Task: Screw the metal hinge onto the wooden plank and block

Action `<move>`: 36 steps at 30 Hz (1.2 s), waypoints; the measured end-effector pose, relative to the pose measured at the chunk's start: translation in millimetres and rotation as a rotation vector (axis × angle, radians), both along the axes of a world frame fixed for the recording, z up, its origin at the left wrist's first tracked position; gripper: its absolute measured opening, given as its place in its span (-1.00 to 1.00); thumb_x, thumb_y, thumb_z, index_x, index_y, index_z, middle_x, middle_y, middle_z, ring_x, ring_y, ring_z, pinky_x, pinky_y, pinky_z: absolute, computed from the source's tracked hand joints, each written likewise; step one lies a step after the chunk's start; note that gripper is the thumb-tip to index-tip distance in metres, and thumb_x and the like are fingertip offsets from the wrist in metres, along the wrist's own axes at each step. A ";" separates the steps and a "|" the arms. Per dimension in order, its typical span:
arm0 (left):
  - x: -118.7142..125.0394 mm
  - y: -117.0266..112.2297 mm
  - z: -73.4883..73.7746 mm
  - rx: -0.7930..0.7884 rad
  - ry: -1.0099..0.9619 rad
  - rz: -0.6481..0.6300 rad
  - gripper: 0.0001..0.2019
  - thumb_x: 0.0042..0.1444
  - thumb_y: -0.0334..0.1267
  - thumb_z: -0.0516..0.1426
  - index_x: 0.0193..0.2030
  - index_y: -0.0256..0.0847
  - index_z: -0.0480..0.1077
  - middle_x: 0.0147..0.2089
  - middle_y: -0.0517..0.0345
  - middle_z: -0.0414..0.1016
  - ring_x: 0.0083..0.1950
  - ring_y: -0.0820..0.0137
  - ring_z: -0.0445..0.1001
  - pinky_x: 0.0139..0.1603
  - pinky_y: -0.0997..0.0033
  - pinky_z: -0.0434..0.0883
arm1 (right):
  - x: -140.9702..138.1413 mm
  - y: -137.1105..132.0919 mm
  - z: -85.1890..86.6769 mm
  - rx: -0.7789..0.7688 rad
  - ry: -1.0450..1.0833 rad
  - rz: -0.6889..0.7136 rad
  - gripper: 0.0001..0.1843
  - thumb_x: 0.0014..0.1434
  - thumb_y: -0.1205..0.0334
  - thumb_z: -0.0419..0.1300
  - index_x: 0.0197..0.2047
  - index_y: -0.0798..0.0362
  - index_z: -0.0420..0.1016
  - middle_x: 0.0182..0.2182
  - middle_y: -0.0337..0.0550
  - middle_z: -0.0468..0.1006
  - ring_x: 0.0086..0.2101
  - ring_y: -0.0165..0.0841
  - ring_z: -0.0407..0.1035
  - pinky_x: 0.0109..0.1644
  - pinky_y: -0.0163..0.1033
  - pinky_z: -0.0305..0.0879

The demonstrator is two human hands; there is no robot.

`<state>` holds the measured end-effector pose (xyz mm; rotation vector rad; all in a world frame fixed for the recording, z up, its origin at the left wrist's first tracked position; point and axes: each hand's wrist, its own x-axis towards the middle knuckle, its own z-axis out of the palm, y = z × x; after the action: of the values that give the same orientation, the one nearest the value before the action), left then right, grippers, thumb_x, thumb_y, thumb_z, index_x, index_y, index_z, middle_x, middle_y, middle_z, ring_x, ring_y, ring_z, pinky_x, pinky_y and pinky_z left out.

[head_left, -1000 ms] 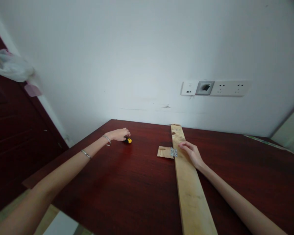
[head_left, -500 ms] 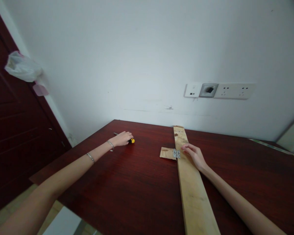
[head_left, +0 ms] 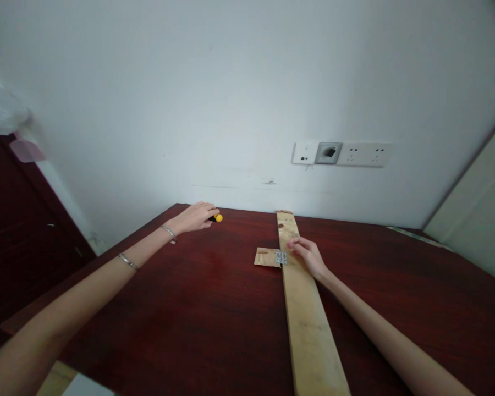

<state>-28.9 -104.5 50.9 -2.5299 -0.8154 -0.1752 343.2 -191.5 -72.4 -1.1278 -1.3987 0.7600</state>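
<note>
My left hand reaches far out over the dark red table and closes around a screwdriver with a yellow and black handle, near the back edge. My right hand rests with fingers flat on a long pale wooden plank that runs from the wall toward me. Just left of its fingertips a small metal hinge joins the plank to a small wooden block. Two bracelets sit on my left forearm.
A white wall stands behind the table with a row of sockets and switches. A dark red door with a plastic bag hanging on it is at the left. A pale panel is at the right.
My left hand has closed on the screwdriver and carried it a little toward the wall. The view has swung to the right. My right hand stays on the plank.
</note>
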 end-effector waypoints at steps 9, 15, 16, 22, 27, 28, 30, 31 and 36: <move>89.8 -16.9 61.3 0.065 -0.511 -0.232 -0.70 0.13 -0.16 0.15 -0.03 -0.23 0.42 -0.13 0.03 0.48 -0.07 0.26 0.40 0.04 0.22 0.27 | -19.2 -12.1 83.0 0.441 -0.515 -0.016 -0.59 0.10 0.33 0.09 0.05 0.00 0.37 -0.08 -0.05 0.46 -0.16 -0.27 0.36 -0.02 -0.06 0.32; 144.7 -37.6 59.4 -0.040 -0.825 -0.345 -0.74 0.05 -0.19 0.23 -0.12 -0.21 0.46 -0.22 0.11 0.52 -0.16 0.30 0.41 0.00 0.20 0.30 | -30.0 -22.5 144.6 0.471 -0.427 -0.008 -0.30 0.13 0.22 0.16 0.33 -0.13 0.07 -0.01 -0.03 0.40 -0.18 -0.26 0.36 -0.21 -0.12 0.40; 150.5 -40.5 58.0 -0.067 -0.869 -0.359 -0.74 0.05 -0.19 0.24 -0.13 -0.22 0.46 -0.22 0.11 0.52 -0.16 0.30 0.41 -0.01 0.20 0.32 | -30.5 -24.4 149.7 0.462 -0.414 -0.001 -0.26 0.12 0.21 0.18 0.34 -0.14 0.04 -0.02 -0.04 0.41 -0.20 -0.27 0.37 -0.24 -0.12 0.41; 168.2 -48.6 46.4 -0.217 -1.001 -0.394 -0.75 0.06 -0.22 0.25 -0.11 -0.23 0.47 -0.17 0.08 0.54 -0.14 0.31 0.43 -0.04 0.21 0.36 | -27.9 -28.9 154.9 0.406 -0.363 0.084 -0.17 0.10 0.22 0.21 0.38 -0.15 -0.05 -0.08 -0.07 0.43 -0.30 -0.33 0.42 -0.29 -0.16 0.46; 172.9 -47.6 37.9 -0.298 -1.046 -0.397 -0.71 0.03 -0.24 0.27 -0.08 -0.23 0.48 -0.17 0.07 0.54 -0.12 0.31 0.44 -0.01 0.19 0.37 | -25.9 -22.4 147.7 0.413 -0.345 0.120 -0.25 0.10 0.27 0.20 0.33 -0.18 0.07 -0.09 -0.11 0.41 -0.31 -0.38 0.44 -0.31 -0.22 0.49; 173.6 -47.8 37.3 -0.314 -1.057 -0.390 -0.71 0.03 -0.24 0.27 -0.09 -0.24 0.48 -0.17 0.07 0.54 -0.12 0.31 0.44 -0.01 0.18 0.37 | -26.1 -20.9 146.8 0.418 -0.342 0.109 -0.27 0.10 0.28 0.20 0.32 -0.18 0.10 -0.10 -0.11 0.40 -0.32 -0.39 0.43 -0.31 -0.22 0.50; 174.9 -48.8 36.9 -0.350 -1.084 -0.371 -0.72 0.02 -0.24 0.28 -0.11 -0.24 0.48 -0.17 0.06 0.53 -0.12 0.31 0.45 0.01 0.17 0.37 | -27.0 -18.6 145.5 0.427 -0.329 0.094 -0.31 0.10 0.28 0.21 0.29 -0.19 0.15 -0.11 -0.13 0.40 -0.34 -0.40 0.42 -0.31 -0.22 0.50; 175.5 -49.4 36.9 -0.371 -1.098 -0.364 -0.72 0.01 -0.24 0.28 -0.11 -0.24 0.49 -0.17 0.06 0.53 -0.12 0.31 0.45 0.01 0.17 0.37 | -27.5 -17.8 145.1 0.429 -0.315 0.090 -0.32 0.10 0.28 0.21 0.27 -0.20 0.17 -0.12 -0.14 0.39 -0.35 -0.41 0.42 -0.32 -0.22 0.50; 175.2 -48.4 35.1 -0.494 -1.103 -0.389 -0.71 0.04 -0.24 0.26 -0.09 -0.26 0.47 -0.15 0.03 0.53 -0.10 0.31 0.45 0.04 0.17 0.37 | -29.1 -17.3 143.0 0.408 -0.233 0.104 -0.36 0.07 0.29 0.24 0.22 -0.17 0.22 -0.16 -0.18 0.37 -0.43 -0.46 0.40 -0.39 -0.26 0.48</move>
<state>146.3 -152.8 86.0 -2.9328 -0.7460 -1.7947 314.2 -208.8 70.6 -0.8452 -1.7262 0.3938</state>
